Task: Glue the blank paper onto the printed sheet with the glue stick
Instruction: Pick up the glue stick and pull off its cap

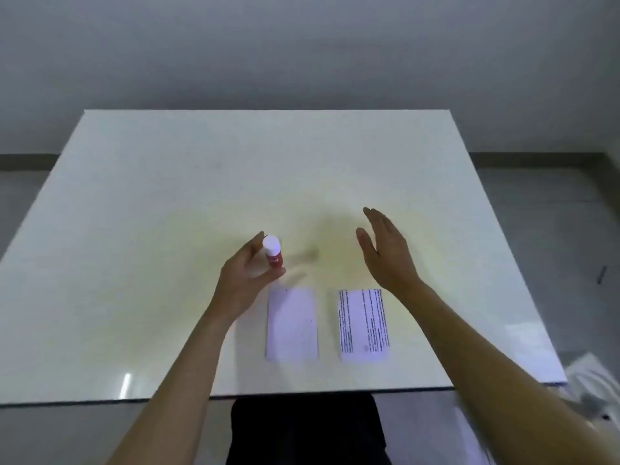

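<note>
A red glue stick [273, 255] with a white cap is held upright in my left hand [243, 280], thumb and fingers closed around its body, above the table. The blank paper [292, 323] lies flat just below and to the right of that hand. The printed sheet [364, 324] lies to the right of the blank paper, a gap between them. My right hand [385, 253] hovers open, fingers straight and together, above and behind the printed sheet, holding nothing.
Both papers lie near the front edge of the white table [167, 196]. A grey wall stands behind the table. Something white and blurred [590, 380] sits off the table's right front corner.
</note>
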